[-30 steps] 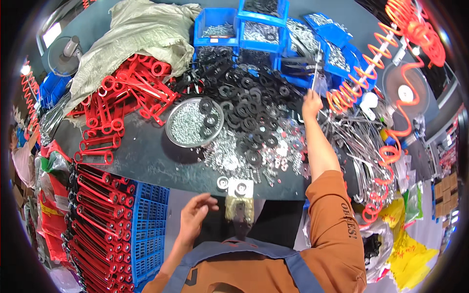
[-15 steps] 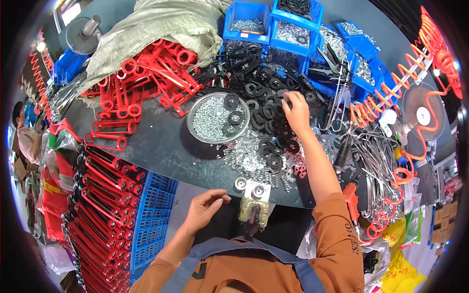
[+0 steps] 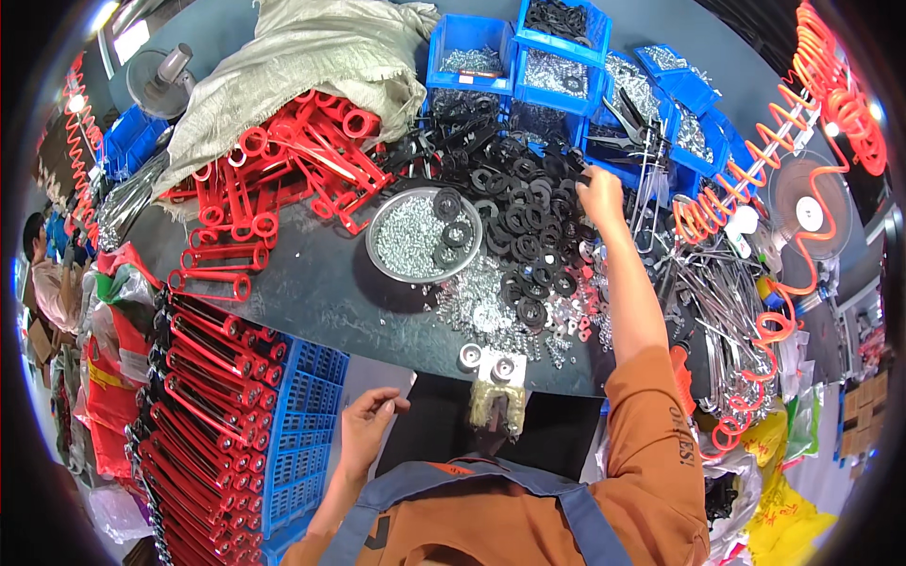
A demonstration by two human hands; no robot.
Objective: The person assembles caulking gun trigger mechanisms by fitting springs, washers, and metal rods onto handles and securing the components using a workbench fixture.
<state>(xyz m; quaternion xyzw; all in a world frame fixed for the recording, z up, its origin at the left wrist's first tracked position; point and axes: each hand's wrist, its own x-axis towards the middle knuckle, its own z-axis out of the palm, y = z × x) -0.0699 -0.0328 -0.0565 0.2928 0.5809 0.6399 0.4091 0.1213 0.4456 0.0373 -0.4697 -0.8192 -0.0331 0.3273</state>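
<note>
Head camera view: the person at the bench has their two hands well apart. Their right hand is stretched out across the table to the right side of a heap of black rings, fingertips down among dark parts; from where I stand I can't tell whether the fingers have closed on one. The left hand hovers just off the table's near edge, loosely half curled.

Black rings lie piled in the middle of the table, right of a round metal bowl, which holds small silvery pieces with a few more rings on top. Loose shiny hardware spreads in front of the heap. Nearest the person, a metal plate sits on a yellowish wrapped block at the table's edge, with a small round part on it and another just beside.

Over on the left, red ring-ended parts spill from a pale woven sack, and more red pieces are stacked by a blue crate. Blue bins of hardware stand behind the heap; thin metal rods lie to the right, near an orange coiled hose.
</note>
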